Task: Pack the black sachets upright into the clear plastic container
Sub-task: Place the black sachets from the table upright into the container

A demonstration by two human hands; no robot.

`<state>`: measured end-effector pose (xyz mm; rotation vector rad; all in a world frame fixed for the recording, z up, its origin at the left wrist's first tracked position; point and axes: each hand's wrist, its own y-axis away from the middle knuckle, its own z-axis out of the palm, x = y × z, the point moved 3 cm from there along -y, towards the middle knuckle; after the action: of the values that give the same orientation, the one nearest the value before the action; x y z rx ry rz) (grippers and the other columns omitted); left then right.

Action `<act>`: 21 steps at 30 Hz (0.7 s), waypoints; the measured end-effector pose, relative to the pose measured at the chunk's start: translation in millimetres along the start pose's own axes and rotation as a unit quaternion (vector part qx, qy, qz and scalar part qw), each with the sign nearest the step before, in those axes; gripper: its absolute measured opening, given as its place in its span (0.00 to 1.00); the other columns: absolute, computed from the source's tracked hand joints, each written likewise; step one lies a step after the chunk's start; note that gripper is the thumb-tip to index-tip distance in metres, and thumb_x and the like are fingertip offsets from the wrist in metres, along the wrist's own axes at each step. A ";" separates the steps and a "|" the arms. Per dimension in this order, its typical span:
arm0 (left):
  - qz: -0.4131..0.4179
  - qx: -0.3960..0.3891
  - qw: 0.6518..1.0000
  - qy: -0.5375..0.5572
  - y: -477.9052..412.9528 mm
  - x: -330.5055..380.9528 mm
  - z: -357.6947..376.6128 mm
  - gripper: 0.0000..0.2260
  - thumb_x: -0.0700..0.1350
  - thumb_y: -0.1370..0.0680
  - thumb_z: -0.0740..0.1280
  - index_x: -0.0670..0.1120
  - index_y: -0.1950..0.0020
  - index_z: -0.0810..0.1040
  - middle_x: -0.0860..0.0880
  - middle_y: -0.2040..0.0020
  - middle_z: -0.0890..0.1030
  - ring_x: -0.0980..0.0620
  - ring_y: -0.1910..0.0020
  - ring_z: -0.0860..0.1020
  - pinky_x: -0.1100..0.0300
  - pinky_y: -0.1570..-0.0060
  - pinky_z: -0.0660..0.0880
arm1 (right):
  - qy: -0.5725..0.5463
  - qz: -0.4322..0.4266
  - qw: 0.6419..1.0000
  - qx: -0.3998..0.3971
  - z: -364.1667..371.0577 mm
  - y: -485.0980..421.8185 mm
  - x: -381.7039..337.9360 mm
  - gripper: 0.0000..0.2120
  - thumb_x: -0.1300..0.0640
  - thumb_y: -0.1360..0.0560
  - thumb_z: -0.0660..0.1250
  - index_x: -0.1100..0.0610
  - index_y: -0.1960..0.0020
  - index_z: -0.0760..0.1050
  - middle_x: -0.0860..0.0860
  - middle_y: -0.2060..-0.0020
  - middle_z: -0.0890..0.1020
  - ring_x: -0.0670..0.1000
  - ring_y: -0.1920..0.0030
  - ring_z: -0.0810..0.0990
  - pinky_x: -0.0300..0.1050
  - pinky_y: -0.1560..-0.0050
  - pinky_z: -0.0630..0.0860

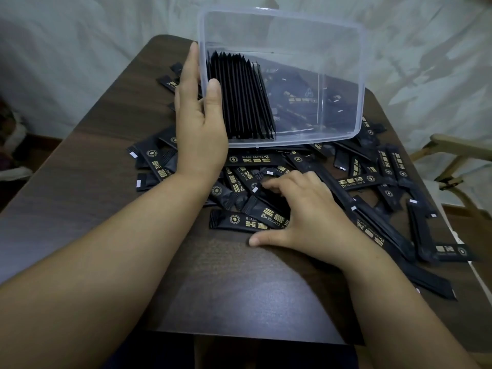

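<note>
My left hand (199, 123) grips the left wall of the tilted clear container (346, 75), a row of black sachets (245, 102) standing inside against it, while my right hand (311, 217) rests, thumb spread wide, on loose sachets (239, 222) on the table (106, 129).

A single wide-angle view looks from the person's head, forward and steeply down onto the desk (93, 155). It sits close: both forearms (119, 249) enter from the bottom corners and fill much of the lower frame, with the left hand (198, 123) and right hand (308, 217) near the middle. The container (282, 75) lies in the upper centre, and the desk's far edge meets a draped cloth (80, 35) near the top.
</note>
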<state>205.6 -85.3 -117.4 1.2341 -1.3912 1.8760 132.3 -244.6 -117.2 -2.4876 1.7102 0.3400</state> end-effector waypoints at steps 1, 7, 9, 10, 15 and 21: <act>-0.001 -0.001 1.000 0.000 0.1 0.3 -0.2 0.23 0.46 0.17 0.54 0.46 0.21 0.57 0.51 0.23 0.62 0.51 0.23 0.58 0.49 0.24 0.57 | -0.021 0.007 1.000 0.001 0.1 -0.5 0.3 0.43 0.29 0.44 0.66 0.47 0.33 0.68 0.41 0.46 0.71 0.45 0.43 0.65 0.45 0.35 0.64; -0.001 -0.005 1.000 -0.003 0.5 1.1 -1.1 0.23 0.46 0.17 0.54 0.45 0.21 0.56 0.48 0.22 0.61 0.50 0.22 0.57 0.48 0.24 0.57 | -0.116 0.002 0.993 -0.015 0.0 -2.4 -0.8 0.22 0.44 0.35 0.75 0.45 0.44 0.74 0.32 0.60 0.69 0.39 0.51 0.67 0.35 0.48 0.65; -0.004 -0.006 1.000 -0.002 1.2 1.6 -0.9 0.23 0.46 0.17 0.54 0.46 0.21 0.56 0.48 0.22 0.61 0.50 0.22 0.57 0.47 0.23 0.56 | -0.128 -0.007 0.992 -0.013 0.1 -3.0 0.0 0.14 0.46 0.33 0.74 0.44 0.49 0.74 0.33 0.61 0.72 0.40 0.51 0.69 0.36 0.50 0.66; -0.004 -0.007 1.000 -0.002 1.4 1.7 -0.8 0.23 0.46 0.17 0.54 0.46 0.21 0.56 0.49 0.22 0.61 0.50 0.22 0.57 0.47 0.23 0.56 | -0.132 -0.008 0.991 -0.010 0.8 -3.3 1.4 0.13 0.47 0.31 0.73 0.45 0.49 0.76 0.34 0.62 0.73 0.41 0.51 0.70 0.36 0.49 0.67; -0.004 -0.006 1.000 -0.008 1.8 2.1 -1.2 0.23 0.46 0.16 0.54 0.46 0.21 0.56 0.49 0.22 0.61 0.50 0.22 0.57 0.47 0.23 0.56 | -0.117 -0.043 0.992 0.024 3.4 -5.8 5.2 0.16 0.50 0.29 0.72 0.54 0.43 0.77 0.43 0.52 0.76 0.47 0.48 0.76 0.48 0.43 0.73; -0.012 -0.005 1.000 -0.001 1.9 2.0 -1.2 0.23 0.46 0.16 0.54 0.47 0.21 0.56 0.49 0.22 0.62 0.52 0.23 0.58 0.49 0.24 0.57 | -0.177 -0.080 0.980 0.039 -5.8 -2.0 8.4 0.13 0.57 0.31 0.74 0.52 0.47 0.79 0.43 0.55 0.83 0.42 0.53 0.80 0.42 0.48 0.76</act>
<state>202.7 -85.1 -116.7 1.2425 -1.3782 1.8497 137.7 -252.8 -113.7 -2.3162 1.3510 0.6411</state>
